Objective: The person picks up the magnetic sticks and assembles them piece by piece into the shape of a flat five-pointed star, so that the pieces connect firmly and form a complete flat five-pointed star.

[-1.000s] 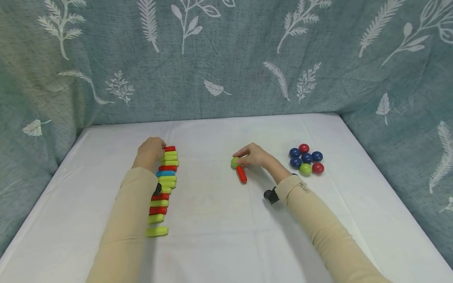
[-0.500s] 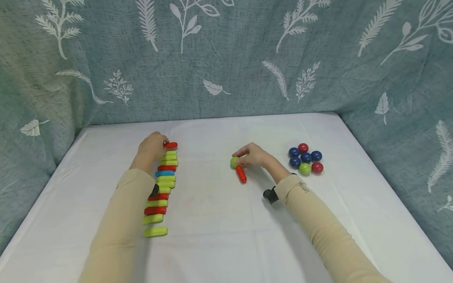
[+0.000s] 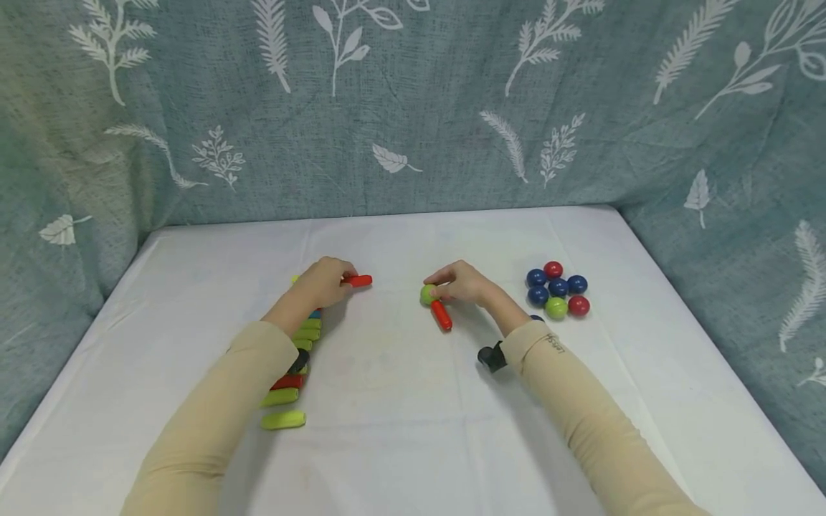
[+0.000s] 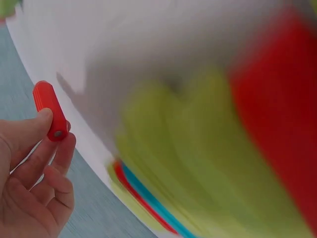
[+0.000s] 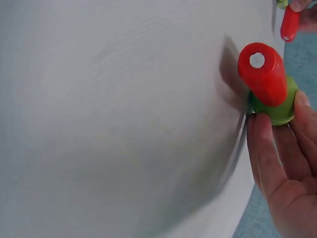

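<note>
My left hand (image 3: pixel 320 283) pinches a red stick (image 4: pixel 51 111) between thumb and fingertips, above the table. The stick shows a small grey spot on its end and points toward the right hand. Farther right, my right hand (image 3: pixel 466 284) holds a light green ball (image 3: pixel 427 294) with thumb and fingers. A second red stick (image 5: pixel 262 74) is joined to that ball and sticks out toward the person; its free end has a pale round spot. Beneath the left forearm runs a row of green, red and blue sticks (image 3: pixel 284 420), partly hidden by the hand and sleeve.
Several dark blue, red and green balls (image 3: pixel 558 288) lie in a cluster right of the right hand. One more blue ball is mostly hidden behind the right wrist. A white cloth (image 3: pixel 387 430) covers the table, and a leaf-patterned grey-green curtain (image 3: pixel 413 107) hangs behind it.
My left hand has taken the red stick from the far end of the row, lifted it and carried it right toward the right hand. The right hand has stayed nearly still with the ball.
</note>
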{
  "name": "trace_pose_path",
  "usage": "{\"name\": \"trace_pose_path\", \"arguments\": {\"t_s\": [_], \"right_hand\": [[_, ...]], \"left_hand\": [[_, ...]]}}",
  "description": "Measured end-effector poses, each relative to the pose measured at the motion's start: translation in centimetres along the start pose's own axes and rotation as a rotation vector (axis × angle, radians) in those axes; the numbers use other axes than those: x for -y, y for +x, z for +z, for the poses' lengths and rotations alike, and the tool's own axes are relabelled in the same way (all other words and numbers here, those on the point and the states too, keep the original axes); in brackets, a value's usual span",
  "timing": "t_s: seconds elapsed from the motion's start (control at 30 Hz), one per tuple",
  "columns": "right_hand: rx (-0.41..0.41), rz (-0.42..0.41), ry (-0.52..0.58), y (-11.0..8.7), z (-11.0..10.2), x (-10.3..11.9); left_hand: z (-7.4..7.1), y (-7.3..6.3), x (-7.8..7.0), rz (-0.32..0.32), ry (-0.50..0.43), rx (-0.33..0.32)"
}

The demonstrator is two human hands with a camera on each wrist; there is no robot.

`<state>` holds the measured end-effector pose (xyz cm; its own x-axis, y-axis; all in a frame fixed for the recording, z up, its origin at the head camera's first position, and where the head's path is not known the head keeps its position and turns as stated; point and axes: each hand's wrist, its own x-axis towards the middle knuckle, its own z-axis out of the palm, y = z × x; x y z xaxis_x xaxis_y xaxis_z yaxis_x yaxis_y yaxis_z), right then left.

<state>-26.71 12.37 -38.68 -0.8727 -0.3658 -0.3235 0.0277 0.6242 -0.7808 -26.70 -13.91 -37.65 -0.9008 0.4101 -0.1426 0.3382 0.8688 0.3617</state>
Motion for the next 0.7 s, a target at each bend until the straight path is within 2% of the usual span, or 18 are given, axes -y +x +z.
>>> {"name": "trace_pose_path", "arguments": {"t_s": [0.13, 0.2, 0.33, 0.5, 0.7], "right_hand": [[0.0, -0.012, 0.018, 0.2, 0.3, -0.1], [0.002, -0.016, 0.024, 0.4, 0.5, -0.1], [0.004, -0.046, 0.007, 0.8, 0.9, 0.1], [0.006, -0.067, -0.011, 1.1, 1.4, 0.5], [0.019, -0.052, -0.006, 0.9, 1.3, 0.9]], "left_hand": [[1.0, 0.1, -1.8, 0.085, 0.003, 0.027], [1.4, 0.1, -2.5, 0.102, 0.001, 0.046], [2.1, 0.3, -3.6, 0.102, -0.018, 0.066], [2.9, 0.5, -4.0, 0.088, -0.061, 0.081], [3.2, 0.4, -4.4, 0.082, -0.107, 0.062]]}}
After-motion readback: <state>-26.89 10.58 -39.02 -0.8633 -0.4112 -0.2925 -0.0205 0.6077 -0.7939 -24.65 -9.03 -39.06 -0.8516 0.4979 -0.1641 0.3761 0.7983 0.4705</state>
